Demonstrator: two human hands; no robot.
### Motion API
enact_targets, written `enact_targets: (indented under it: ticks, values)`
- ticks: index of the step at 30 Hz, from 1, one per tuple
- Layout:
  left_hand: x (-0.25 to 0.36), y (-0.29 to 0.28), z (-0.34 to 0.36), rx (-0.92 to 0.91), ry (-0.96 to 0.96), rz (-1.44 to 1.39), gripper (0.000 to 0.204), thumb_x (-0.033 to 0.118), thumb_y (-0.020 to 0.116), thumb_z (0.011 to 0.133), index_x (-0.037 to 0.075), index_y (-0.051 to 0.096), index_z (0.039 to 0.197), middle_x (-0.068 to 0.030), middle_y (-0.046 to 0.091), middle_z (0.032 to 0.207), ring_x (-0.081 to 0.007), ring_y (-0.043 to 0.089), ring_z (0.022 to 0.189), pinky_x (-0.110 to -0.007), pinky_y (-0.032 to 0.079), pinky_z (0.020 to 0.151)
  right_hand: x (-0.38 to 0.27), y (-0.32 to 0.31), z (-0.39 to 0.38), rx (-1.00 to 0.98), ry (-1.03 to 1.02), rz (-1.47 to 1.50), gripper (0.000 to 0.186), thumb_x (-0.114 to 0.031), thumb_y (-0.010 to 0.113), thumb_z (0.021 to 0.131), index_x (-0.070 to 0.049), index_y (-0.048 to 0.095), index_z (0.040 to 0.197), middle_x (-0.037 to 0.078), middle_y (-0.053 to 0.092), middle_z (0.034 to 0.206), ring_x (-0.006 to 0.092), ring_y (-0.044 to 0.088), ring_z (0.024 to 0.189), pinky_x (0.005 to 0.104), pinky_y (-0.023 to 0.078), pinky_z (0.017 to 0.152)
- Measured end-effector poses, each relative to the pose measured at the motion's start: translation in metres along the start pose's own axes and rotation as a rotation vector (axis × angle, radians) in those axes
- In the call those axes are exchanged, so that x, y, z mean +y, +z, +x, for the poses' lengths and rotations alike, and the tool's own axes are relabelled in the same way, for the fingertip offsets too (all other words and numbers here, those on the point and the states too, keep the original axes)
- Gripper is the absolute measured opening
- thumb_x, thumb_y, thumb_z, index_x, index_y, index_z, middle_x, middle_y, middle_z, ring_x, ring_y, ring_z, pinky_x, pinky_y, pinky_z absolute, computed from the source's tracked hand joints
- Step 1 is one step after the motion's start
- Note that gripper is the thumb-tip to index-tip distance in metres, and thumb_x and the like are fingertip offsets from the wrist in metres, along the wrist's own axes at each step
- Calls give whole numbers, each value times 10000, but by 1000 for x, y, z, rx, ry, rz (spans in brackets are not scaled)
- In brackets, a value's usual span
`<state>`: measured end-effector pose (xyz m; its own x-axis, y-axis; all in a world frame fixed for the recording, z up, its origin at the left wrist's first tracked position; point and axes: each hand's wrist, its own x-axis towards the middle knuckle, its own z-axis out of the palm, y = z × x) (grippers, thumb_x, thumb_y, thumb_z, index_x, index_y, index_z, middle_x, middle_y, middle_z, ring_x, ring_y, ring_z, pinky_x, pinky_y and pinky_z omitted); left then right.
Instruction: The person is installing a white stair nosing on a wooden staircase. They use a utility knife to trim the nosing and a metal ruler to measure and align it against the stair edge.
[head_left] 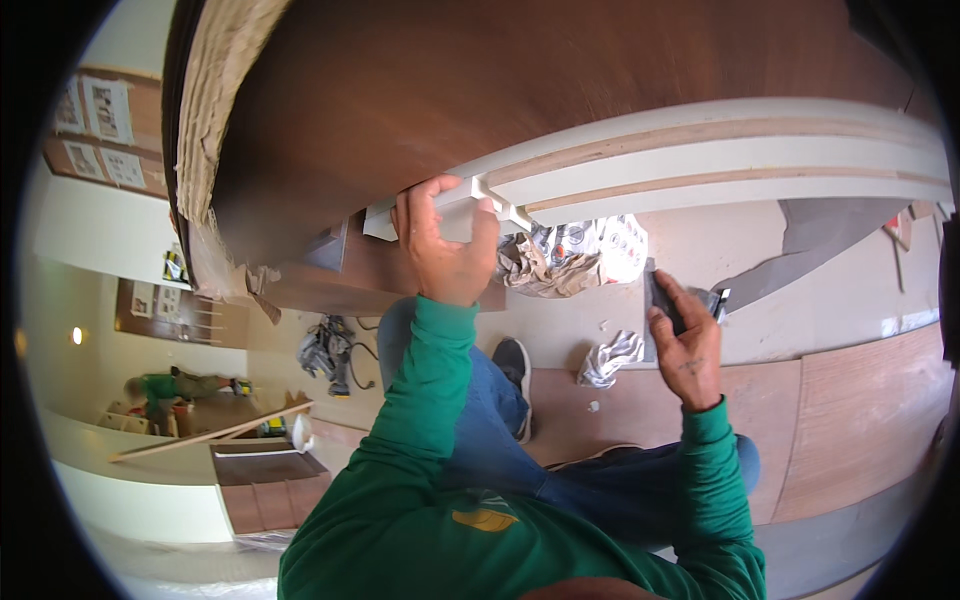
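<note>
Across the top stands a large dark brown wooden panel, and along its near side runs a white frame with wood-coloured grooves. My left hand is closed around a white squared piece at the frame's left end, thumb on the near side and fingers over the top. Lower right, my right hand grips a dark grey flat piece between thumb and fingers, just below the frame and apart from it. What that piece is made of cannot be made out.
Crumpled printed wrapping and a balled white cloth lie below the frame. A grey corded power tool is on the floor left of my legs. Brown boards cover the floor at right. Far left, another person bends near timber strips.
</note>
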<state>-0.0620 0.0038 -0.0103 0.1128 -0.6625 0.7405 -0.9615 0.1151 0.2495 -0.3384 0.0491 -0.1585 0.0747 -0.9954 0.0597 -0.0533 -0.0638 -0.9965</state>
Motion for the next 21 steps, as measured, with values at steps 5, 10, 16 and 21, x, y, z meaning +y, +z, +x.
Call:
enact_targets:
  ticks: [5,10,16,21]
  values:
    - [0,17,1,77,-10,53,279,191,793,849,72,660,1064,-138,656,1099,-383,596,1061,-523,448,958,38,13,7,-24,18,-43,477,-104,718,969,-7,702,1435,243,750,1174,314,754,1076,406,590,969]
    - [-1,25,-1,145,-11,152,240,164,774,876,69,665,1069,-118,685,1024,-379,635,1041,-530,447,953,38,17,18,-95,82,-137,513,-119,688,999,38,653,1486,232,746,1275,292,720,1218,384,542,1084]
    - [-23,12,14,82,-117,-79,175,191,753,985,41,746,1076,-132,762,972,-387,718,917,-493,548,866,-1,38,16,-39,-13,-174,487,-206,703,981,-24,699,1432,261,759,1141,371,759,1032,411,585,976]
    - [-65,-7,28,-127,139,-108,251,247,726,1035,40,783,1164,-199,784,1074,-445,732,1001,-514,570,875,-63,55,16,-459,109,266,671,-61,644,944,-59,464,1589,132,665,1290,215,640,1143,374,536,999]
